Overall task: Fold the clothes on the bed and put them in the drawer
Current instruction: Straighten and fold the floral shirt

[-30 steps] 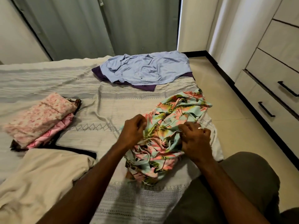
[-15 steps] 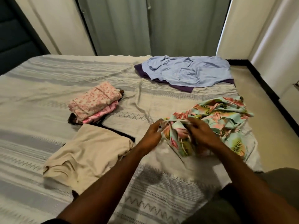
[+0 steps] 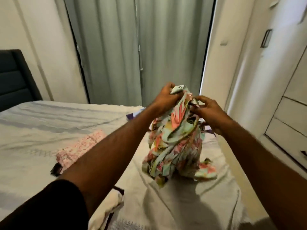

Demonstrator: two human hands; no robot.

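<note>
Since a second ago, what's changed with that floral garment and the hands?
Both hands, left hand and right hand, have lifted the floral garment off the bed; it now hangs bunched from their grips, its lower end still touching the cover. The folded pink pile stays put.

Your left arm wears a black short sleeve (image 3: 54,203) — it ends above the elbow. Below it the forearm is bare down to the left hand (image 3: 164,98); your right forearm and right hand (image 3: 209,110) are bare too — no sleeve shows.
</note>
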